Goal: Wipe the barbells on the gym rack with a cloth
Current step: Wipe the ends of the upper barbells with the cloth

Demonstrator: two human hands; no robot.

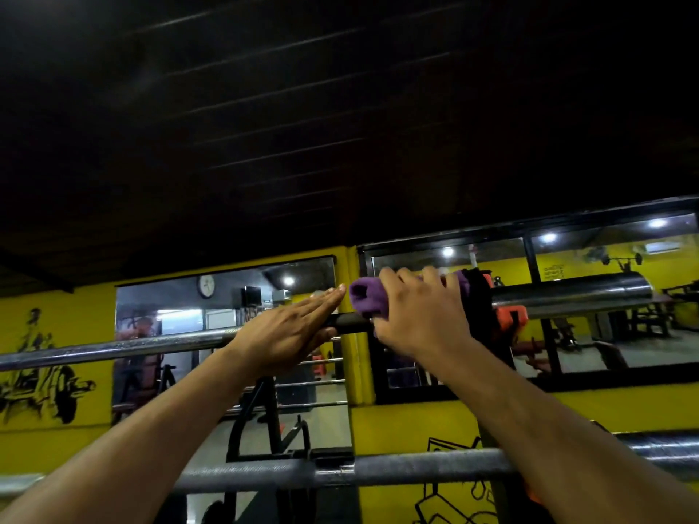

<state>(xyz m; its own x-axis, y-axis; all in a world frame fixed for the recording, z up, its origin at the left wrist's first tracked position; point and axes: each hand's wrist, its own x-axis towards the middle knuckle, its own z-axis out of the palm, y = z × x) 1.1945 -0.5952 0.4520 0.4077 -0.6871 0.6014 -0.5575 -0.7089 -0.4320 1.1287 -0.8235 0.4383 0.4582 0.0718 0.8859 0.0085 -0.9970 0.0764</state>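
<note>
- Upper barbell (113, 347): a chrome bar that is running level across the view, serving here as the landmark; its thicker sleeve (575, 293) is ending in a clean edge at the far right, with open air beyond that end.
- Cloth (368, 296): a purple cloth that is lying wrapped over the upper barbell, just left of the black collar (478, 296) where the bar is meeting its sleeve.
- Right hand (420, 312): it is gripping the cloth from above, fingers (401, 279) curling over the top of the bundle and around the upper barbell.
- Left hand (291, 327): it is lying flat against the upper barbell just left of the cloth, fingers (325, 298) straight and pressed together, their tips almost reaching the cloth's edge.
- Orange clamp (510, 315): it is sitting directly below the upper barbell, just right of the collar.
- Lower barbell (397, 468): a grey knurled bar that is lying well below the upper barbell, both forearms crossing above it.
- Free run: left of the left hand, the upper barbell is stretching bare to the frame's edge.
- Mirrors (227, 315): panels on the yellow wall (49, 436) behind the upper barbell are reflecting gym equipment and ceiling lamps.
</note>
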